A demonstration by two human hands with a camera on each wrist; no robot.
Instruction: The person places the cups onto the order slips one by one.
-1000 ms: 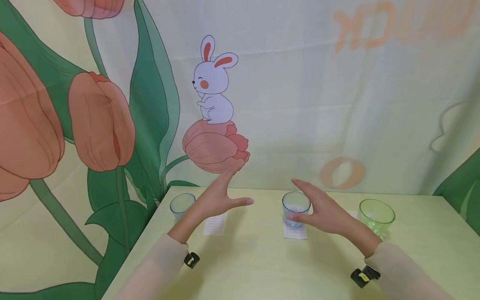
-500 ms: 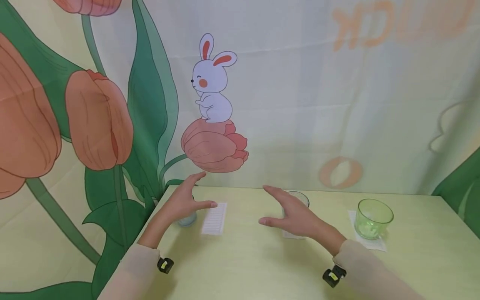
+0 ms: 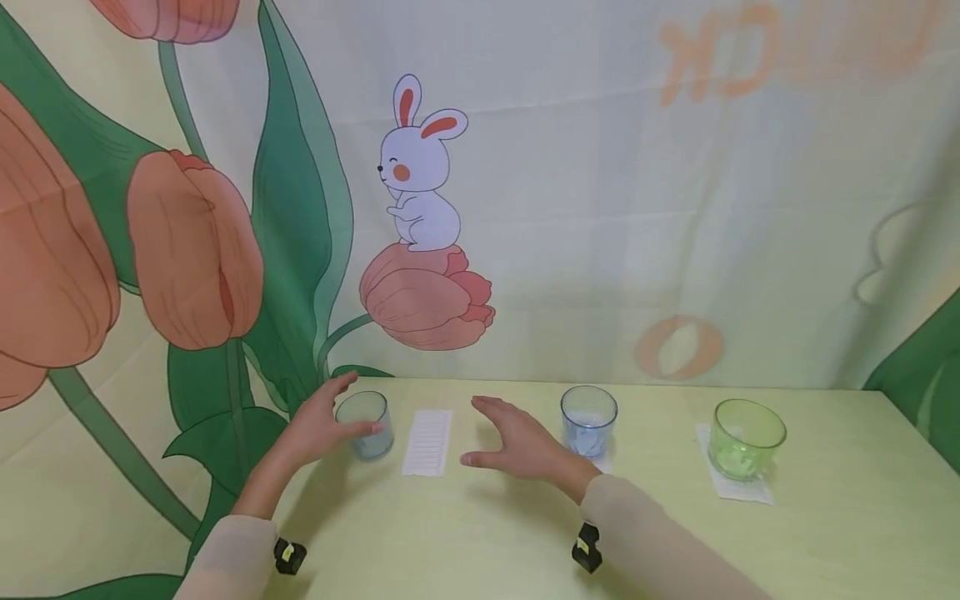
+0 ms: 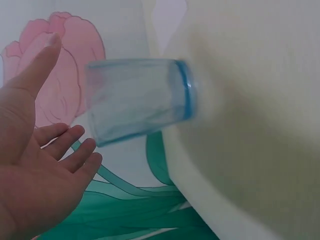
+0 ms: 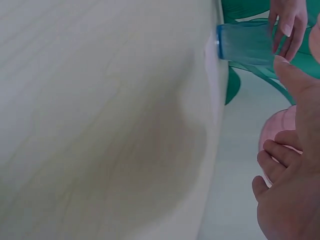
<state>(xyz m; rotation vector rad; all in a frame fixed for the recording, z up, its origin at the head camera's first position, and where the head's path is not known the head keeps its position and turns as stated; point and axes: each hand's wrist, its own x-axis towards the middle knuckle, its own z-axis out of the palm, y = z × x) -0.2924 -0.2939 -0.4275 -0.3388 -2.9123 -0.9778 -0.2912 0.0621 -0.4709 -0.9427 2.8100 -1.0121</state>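
My left hand (image 3: 315, 425) is at the left side of a pale blue glass (image 3: 372, 442), its thumb overlapping the front of the glass in the head view. In the left wrist view, spread fingers and a raised thumb stand beside the same glass (image 4: 140, 100), holding nothing. A strip of lined white paper (image 3: 427, 446) lies on the table just right of that glass. My right hand (image 3: 521, 442) hovers right of the strip with thumb and fingers apart, holding nothing. Behind its wrist a blue glass (image 3: 588, 417) stands on white paper.
A green glass (image 3: 746, 450) stands on another white paper (image 3: 738, 490) on the right of the pale table (image 3: 465, 542). Behind the table's back edge hangs a cloth backdrop (image 3: 555, 208) printed with tulips and a rabbit.
Both hands have moved left. The left hand has come down to the pale blue glass, and the right hand has moved away from in front of the blue glass. The glasses stand where they were.
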